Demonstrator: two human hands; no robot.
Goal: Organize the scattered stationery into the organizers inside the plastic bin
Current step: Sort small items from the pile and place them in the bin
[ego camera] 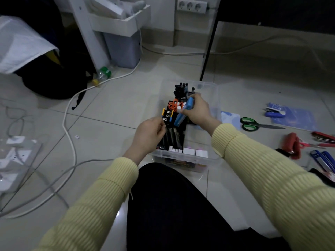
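A clear plastic bin (213,98) sits on the floor in front of my knees. Black organizers (175,136) inside it hold pens, orange scissors (173,104), black markers (181,89) and white erasers (188,151). My right hand (196,110) grips a blue box-shaped item (189,104) over the middle of the bin, with a second blue piece (179,119) slanting down below it. My left hand (149,134) is curled at the bin's left side, fingers pinching something at the organizer's edge that I cannot make out.
Loose stationery lies on the floor to the right: green-handled scissors (253,124), a blue stapler (274,113) on a blue sheet (297,120), a red stapler (293,145), more red and blue tools (322,158). White cables (68,124) cross the floor at left. A black bag (54,82) is behind.
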